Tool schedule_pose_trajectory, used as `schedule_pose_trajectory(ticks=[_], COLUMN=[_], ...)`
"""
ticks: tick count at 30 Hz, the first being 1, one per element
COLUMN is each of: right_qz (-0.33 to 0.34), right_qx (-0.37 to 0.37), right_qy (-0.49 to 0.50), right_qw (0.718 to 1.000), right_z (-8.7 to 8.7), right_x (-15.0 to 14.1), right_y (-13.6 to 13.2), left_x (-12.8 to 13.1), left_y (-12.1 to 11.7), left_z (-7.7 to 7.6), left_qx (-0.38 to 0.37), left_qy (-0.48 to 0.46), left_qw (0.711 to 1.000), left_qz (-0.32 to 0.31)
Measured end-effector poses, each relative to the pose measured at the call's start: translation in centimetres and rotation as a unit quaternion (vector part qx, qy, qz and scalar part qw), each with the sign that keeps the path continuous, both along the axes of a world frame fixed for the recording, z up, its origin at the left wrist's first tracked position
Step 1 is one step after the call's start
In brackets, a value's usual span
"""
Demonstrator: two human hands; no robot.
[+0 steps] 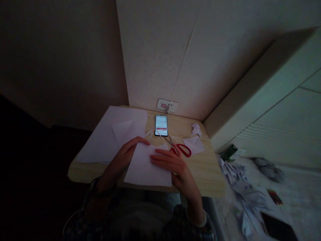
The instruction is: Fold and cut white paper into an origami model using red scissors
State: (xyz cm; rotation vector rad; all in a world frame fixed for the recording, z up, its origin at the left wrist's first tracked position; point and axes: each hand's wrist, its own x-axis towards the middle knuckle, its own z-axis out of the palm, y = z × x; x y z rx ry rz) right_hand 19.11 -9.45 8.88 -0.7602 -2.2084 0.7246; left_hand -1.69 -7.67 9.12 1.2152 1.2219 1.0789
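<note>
A white sheet of paper (147, 169) is held over the front of the small wooden table. My left hand (130, 149) grips its upper left edge, fingers behind the sheet and partly hidden. My right hand (173, 164) holds the right side, with fingers lying across the front and the thumb out of sight. Just beyond the right hand lie scissors with red handles (184, 150), their blades pointing up and left. A square piece of white paper (194, 145) rests to the right of the scissors. Thin paper strips (149, 134) are scattered left of the phone.
A phone (161, 125) with a lit screen stands near the wall socket (167, 105). Larger white sheets (100, 137) cover the table's left side. A folded paper shape (196, 129) sits at the back right. Several folded papers (247, 192) lie on the bed at right.
</note>
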Motion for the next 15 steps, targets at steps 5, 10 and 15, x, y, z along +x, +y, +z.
schedule_pose_trajectory(ticks=[5,10,15], right_qz=[-0.015,-0.029,-0.045], right_qx=[0.008,0.02,0.052], right_qy=[0.001,-0.008,-0.057], right_qw=[1.0,0.999,0.996], right_z=[-0.7,-1.2,-1.2], right_x=[0.2,0.5,0.0], right_y=[0.3,0.4,0.2], left_x=[0.4,1.0,2.1], left_y=[0.2,0.5,0.1], left_z=[-0.7,-1.1,-0.8], left_qx=[0.005,-0.051,-0.078], left_qy=[-0.012,-0.03,-0.138], left_qw=[0.999,0.998,0.986], left_qz=[0.043,0.012,0.054])
